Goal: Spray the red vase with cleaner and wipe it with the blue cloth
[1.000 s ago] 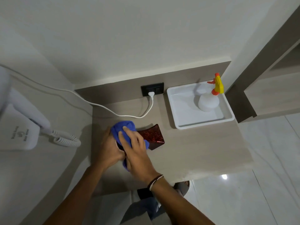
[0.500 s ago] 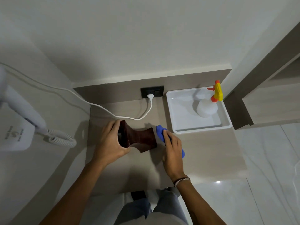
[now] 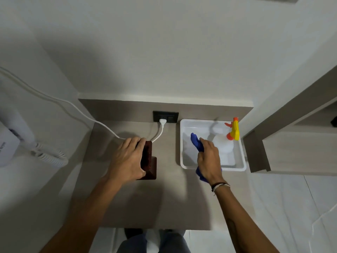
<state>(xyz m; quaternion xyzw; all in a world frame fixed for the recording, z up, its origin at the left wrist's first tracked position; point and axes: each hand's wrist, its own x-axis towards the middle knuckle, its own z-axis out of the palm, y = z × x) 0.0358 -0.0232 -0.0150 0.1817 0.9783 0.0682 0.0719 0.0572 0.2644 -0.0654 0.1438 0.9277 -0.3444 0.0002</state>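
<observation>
My right hand (image 3: 208,161) has carried the blue cloth (image 3: 197,144) away from the counter beside the vase and now holds it over the near left part of the white tray (image 3: 183,143), fingers closed around it, one end sticking up past my knuckles and the other hanging out below my wrist. My left hand (image 3: 127,159) has stood the red vase (image 3: 148,161) upright on the counter (image 3: 173,198) where half a second ago it was tipped on its side, and it is wrapped around the vase's left side, thumb near the base. The spray bottle (image 3: 225,145), white with a yellow and orange head, stands in the tray just right of my right hand. Behind the vase a white plug sits in the dark wall socket (image 3: 165,116), its cord (image 3: 73,105) running off to the left.
</observation>
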